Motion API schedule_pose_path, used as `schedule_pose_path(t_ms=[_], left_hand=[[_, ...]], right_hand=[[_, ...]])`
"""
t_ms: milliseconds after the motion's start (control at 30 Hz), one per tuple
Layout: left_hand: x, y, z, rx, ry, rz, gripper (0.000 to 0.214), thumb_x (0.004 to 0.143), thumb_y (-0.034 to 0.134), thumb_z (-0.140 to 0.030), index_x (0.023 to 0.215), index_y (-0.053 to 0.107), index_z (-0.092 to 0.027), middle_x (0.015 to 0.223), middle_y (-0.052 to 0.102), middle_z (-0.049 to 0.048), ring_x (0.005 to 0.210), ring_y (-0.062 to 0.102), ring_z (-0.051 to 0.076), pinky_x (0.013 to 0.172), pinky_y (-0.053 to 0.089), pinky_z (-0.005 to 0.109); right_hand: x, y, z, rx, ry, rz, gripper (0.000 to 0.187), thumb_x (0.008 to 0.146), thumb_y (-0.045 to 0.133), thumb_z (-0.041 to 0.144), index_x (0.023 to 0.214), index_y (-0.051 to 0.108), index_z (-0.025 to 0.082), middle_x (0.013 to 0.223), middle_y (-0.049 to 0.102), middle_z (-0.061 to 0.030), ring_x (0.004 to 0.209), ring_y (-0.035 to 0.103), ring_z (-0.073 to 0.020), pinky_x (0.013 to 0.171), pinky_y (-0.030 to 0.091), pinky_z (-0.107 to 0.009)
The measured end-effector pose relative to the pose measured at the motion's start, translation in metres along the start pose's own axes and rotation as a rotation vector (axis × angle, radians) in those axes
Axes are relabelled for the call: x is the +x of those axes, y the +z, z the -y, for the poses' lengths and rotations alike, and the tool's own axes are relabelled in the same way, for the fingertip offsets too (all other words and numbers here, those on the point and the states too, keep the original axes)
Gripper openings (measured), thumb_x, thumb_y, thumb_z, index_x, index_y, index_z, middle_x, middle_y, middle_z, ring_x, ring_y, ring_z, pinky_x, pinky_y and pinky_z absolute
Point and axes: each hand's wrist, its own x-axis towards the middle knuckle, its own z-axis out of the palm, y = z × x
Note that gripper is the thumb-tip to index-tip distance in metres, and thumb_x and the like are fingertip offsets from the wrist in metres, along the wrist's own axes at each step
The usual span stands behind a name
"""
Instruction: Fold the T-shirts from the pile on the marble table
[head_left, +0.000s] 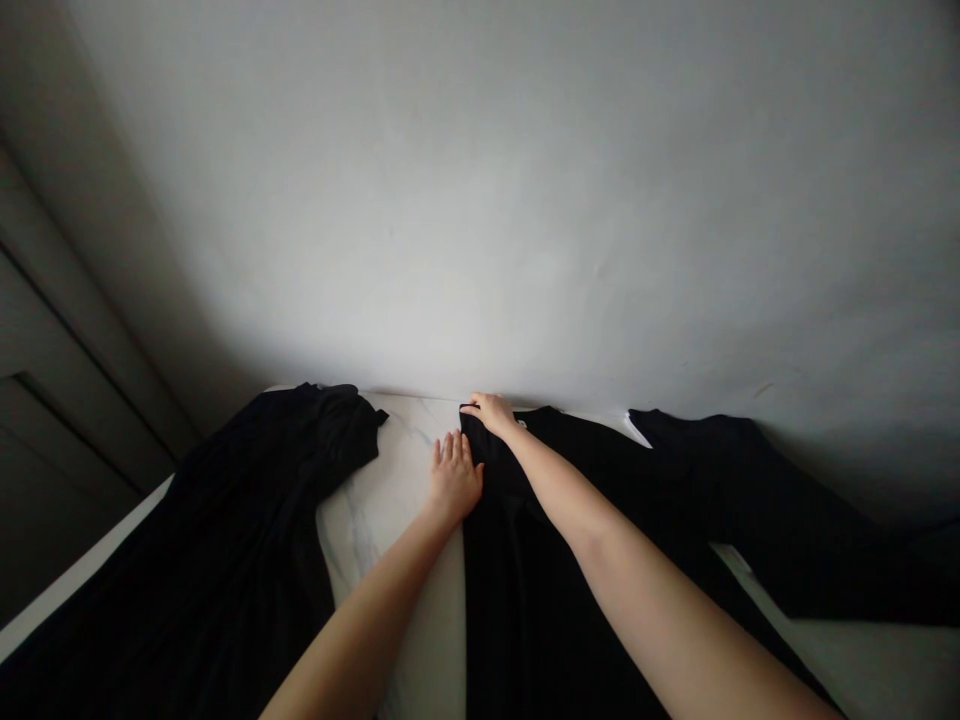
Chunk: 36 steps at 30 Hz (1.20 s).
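A black garment (510, 570) lies spread on a white marbled table (405, 430), its far edge close to the wall. Its left side runs nearly straight toward me; what kind of garment it is, I cannot tell. My right hand (491, 412) pinches the far left corner of the cloth between thumb and fingers. Just below it, my left hand (456, 475) rests flat with fingers stretched out, partly on the table and touching the garment's left edge. A small pale mark (523, 424) shows on the cloth beside my right wrist.
To the left lies another black garment (247, 520) with a short sleeve, loosely wrinkled. On the right, a black garment (787, 520) reaches past the middle one. A grey wall (480, 200) rises behind the table, and a panelled door or cabinet (60, 430) stands at the left.
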Motion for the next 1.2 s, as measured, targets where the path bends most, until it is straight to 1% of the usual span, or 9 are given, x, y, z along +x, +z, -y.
schedule_pose_path(t_ms=[133,267,367,500,667,800,900,1000,1200], left_hand=[[0.001,0.008,0.003,-0.042,0.009,-0.068,0.061,0.096,0.035,-0.034,0.148,0.04,-0.002,0.155,0.037,0.0222,0.145,0.031,0.035,0.12,0.022,0.053],[0.003,0.013,0.007,-0.044,0.148,-0.153,0.059,0.094,0.037,-0.029,0.151,0.038,-0.011,0.159,0.032,0.0134,0.149,0.025,0.029,0.122,0.019,0.05],[0.006,0.015,0.01,-0.051,0.234,-0.106,0.055,0.095,0.035,-0.025,0.149,0.041,-0.014,0.156,0.04,0.0105,0.146,0.032,0.024,0.122,0.023,0.045],[0.008,0.017,0.011,-0.062,0.227,-0.074,0.053,0.096,0.035,-0.025,0.146,0.045,-0.011,0.154,0.042,0.0122,0.143,0.039,0.025,0.117,0.032,0.041],[0.007,0.012,0.01,-0.08,0.215,-0.042,0.053,0.097,0.037,-0.028,0.147,0.043,-0.01,0.154,0.042,0.0139,0.144,0.037,0.026,0.117,0.033,0.041],[0.006,0.01,0.009,-0.083,0.212,-0.036,0.054,0.096,0.04,-0.031,0.146,0.044,-0.009,0.153,0.044,0.0148,0.144,0.036,0.026,0.117,0.032,0.04],[0.006,0.013,0.01,-0.081,0.212,-0.05,0.055,0.096,0.042,-0.032,0.146,0.043,-0.008,0.152,0.044,0.0163,0.144,0.036,0.026,0.118,0.031,0.039],[0.007,0.017,0.012,-0.076,0.227,-0.069,0.055,0.095,0.042,-0.032,0.147,0.042,-0.011,0.154,0.043,0.0152,0.145,0.035,0.025,0.118,0.031,0.04],[0.007,0.01,0.013,-0.02,0.218,-0.059,0.053,0.095,0.042,-0.033,0.144,0.046,-0.014,0.15,0.048,0.0141,0.143,0.038,0.026,0.118,0.031,0.044]], right_hand=[[-0.007,0.006,0.003,-0.053,-0.005,-0.036,0.029,0.096,0.056,0.045,0.107,0.068,0.022,0.104,0.075,-0.0107,0.099,0.067,-0.0234,0.089,0.041,-0.031],[-0.009,0.009,0.003,-0.076,0.026,-0.063,0.03,0.1,0.05,0.041,0.111,0.065,0.017,0.112,0.071,-0.0137,0.102,0.065,-0.023,0.087,0.044,-0.031],[-0.01,0.008,0.005,-0.084,0.025,-0.075,0.026,0.101,0.048,0.033,0.112,0.064,0.015,0.111,0.07,-0.0133,0.102,0.064,-0.0216,0.087,0.044,-0.029],[-0.008,0.0,0.008,-0.079,0.002,-0.106,0.024,0.1,0.044,0.02,0.108,0.067,0.014,0.112,0.069,-0.0135,0.106,0.062,-0.0223,0.093,0.043,-0.031],[-0.011,-0.01,0.011,0.025,-0.042,-0.177,0.04,0.096,0.034,0.005,0.12,0.065,0.015,0.124,0.067,-0.01,0.115,0.06,-0.0178,0.101,0.042,-0.028],[-0.029,0.003,0.004,0.116,-0.197,-0.029,0.042,0.101,0.034,0.019,0.133,0.06,0.018,0.138,0.061,-0.0086,0.13,0.053,-0.0192,0.111,0.037,-0.033],[-0.043,0.019,-0.007,0.058,-0.266,0.105,0.048,0.104,0.03,0.032,0.147,0.047,0.021,0.156,0.04,-0.0061,0.146,0.031,-0.0224,0.119,0.026,-0.041],[-0.049,0.028,-0.014,0.038,-0.271,0.107,0.052,0.105,0.022,0.037,0.154,0.034,0.025,0.161,0.027,-0.0026,0.15,0.019,-0.0213,0.122,0.019,-0.044],[-0.052,0.011,-0.003,0.017,-0.232,0.143,0.053,0.105,0.022,0.037,0.156,0.028,0.025,0.163,0.022,-0.0026,0.151,0.014,-0.0211,0.123,0.015,-0.046]])
